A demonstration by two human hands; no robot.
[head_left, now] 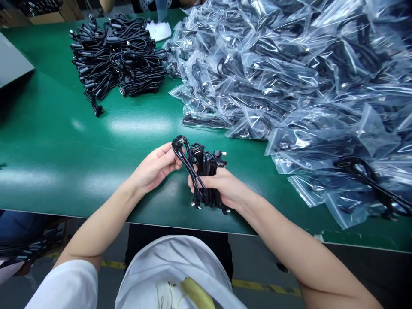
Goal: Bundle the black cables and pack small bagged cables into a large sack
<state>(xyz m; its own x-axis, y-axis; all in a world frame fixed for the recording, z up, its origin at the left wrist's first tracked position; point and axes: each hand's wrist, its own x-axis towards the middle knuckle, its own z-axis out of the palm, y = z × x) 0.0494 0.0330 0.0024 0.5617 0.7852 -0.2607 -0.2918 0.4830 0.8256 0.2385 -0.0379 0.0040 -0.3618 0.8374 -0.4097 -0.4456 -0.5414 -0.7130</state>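
Note:
My right hand is wrapped round a bunch of folded black USB cables, above the near part of the table. Plugs and sockets stick out at both ends of the bunch. My left hand is closed, thumb and fingers pinching the looped top of one folded USB cable at the bunch's left side. That cable slants a little away from the others, its lower end close to my right fingers. Part of the bunch is hidden behind my right thumb and palm.
A heap of folded black cables lies at the back left of the green table. Clear zip bags holding cables pile across the right, with a loose black cable on top. A grey box stands far left.

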